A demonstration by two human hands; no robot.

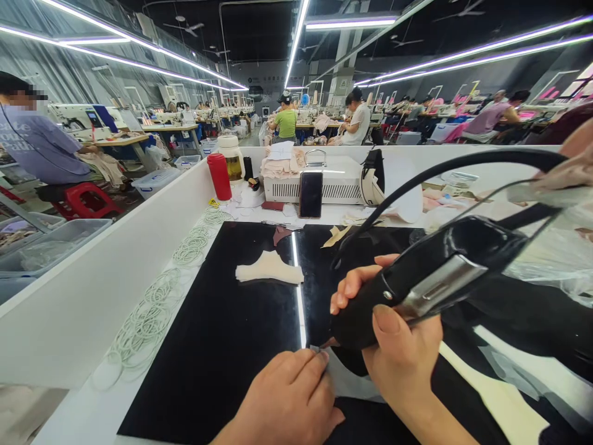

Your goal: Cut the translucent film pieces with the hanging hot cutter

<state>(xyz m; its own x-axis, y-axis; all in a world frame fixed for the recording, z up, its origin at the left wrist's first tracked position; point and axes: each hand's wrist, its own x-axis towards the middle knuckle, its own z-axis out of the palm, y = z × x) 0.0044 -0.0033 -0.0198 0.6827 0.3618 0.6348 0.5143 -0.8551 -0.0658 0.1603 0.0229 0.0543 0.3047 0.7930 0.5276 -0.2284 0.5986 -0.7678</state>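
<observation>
My right hand (pixel 403 346) is wrapped round a thick black corded hand tool (pixel 417 278) with a shiny metal strip along its side. The tool slants down to the left, its lower end close to my left fingertips. My left hand (pixel 291 395) is closed in a pinch at the edge of a pale, thin sheet of material (pixel 349 378); the fingers hide most of what they grip. Farther back, a cream padded piece (pixel 269 269) with a shaped upper edge lies flat on the glossy black board (pixel 208 346).
Pale green loops of cord (pixel 143 324) lie in bundles along the left side. A phone (pixel 311 194) leans against a vented white box (pixel 343 185). A red cup (pixel 219 177) and a jar (pixel 231 159) stand back left. The tool's black cable (pixel 445 168) arches rightward. Cream pieces (pixel 500 389) lie at right.
</observation>
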